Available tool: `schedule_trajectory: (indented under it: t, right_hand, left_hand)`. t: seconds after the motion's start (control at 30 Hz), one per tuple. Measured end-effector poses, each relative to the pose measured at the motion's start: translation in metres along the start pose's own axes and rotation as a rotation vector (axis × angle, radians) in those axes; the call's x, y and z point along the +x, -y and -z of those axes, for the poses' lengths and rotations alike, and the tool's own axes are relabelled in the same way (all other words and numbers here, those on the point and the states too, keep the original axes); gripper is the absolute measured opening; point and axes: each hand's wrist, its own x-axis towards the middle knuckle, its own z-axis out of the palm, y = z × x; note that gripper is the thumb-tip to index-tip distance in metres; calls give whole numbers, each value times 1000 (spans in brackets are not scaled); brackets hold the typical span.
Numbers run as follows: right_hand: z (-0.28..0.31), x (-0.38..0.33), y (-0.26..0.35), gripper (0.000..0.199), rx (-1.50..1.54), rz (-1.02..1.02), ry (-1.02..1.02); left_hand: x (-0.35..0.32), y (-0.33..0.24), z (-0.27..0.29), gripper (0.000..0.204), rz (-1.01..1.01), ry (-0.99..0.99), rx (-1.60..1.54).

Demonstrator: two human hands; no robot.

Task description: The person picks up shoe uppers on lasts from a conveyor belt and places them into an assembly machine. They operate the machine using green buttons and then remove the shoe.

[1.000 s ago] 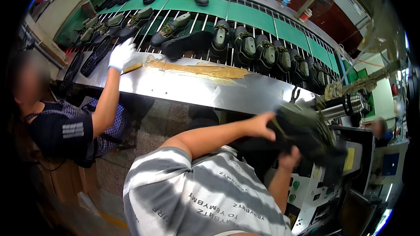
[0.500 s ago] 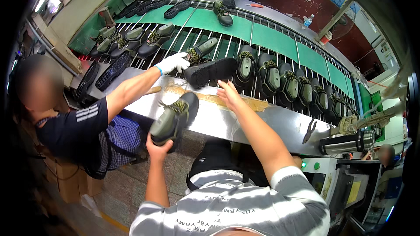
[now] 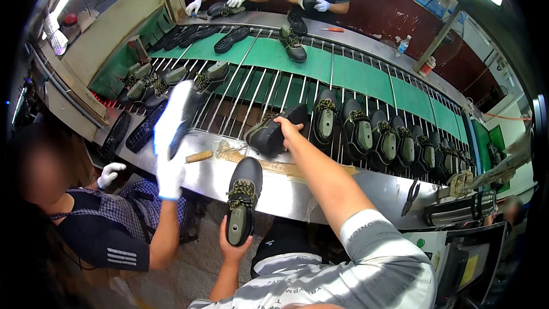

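My left hand (image 3: 234,246) is closed around the heel of a black work shoe (image 3: 245,186). Its toe points away from me over the metal ledge, with a green insole and yellow-black laces on top. My right hand (image 3: 291,131) reaches forward, its fingers gripping another black shoe (image 3: 266,139) that lies tipped on its side at the edge of the roller conveyor. Part of that shoe is behind my fingers. Just right of it, several similar shoes stand in a row, the nearest a shoe (image 3: 325,119) with its insole showing.
At the left, a co-worker's white-gloved hand (image 3: 170,174) lifts a blurred shoe. A wooden handle (image 3: 199,157) lies on the ledge (image 3: 211,178); pliers (image 3: 410,197) and a steel flask (image 3: 460,209) are at the right. Black soles (image 3: 231,40) rest on the green belt (image 3: 263,51); two gloved people work beyond.
My left hand's shoe has turned from a slant to toe-forward. My right hand, fingers apart before, now grips the dark shoe. The co-worker's glove has moved left, lifting a shoe off the rollers.
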Motion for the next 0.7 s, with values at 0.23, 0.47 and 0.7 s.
schedule_trajectory:
  t: [0.23, 0.47, 0.7]
  right_hand:
    - [173, -94, 19, 47, 226, -44, 835]
    - [390, -191, -71, 68, 706, 55, 917]
    - [528, -331, -117, 68, 764, 629, 318]
  left_hand:
    - [65, -35, 38, 65, 349, 48, -354]
    - [216, 10, -45, 50, 518, 110, -950]
    - [320, 15, -238, 52, 216, 153, -436]
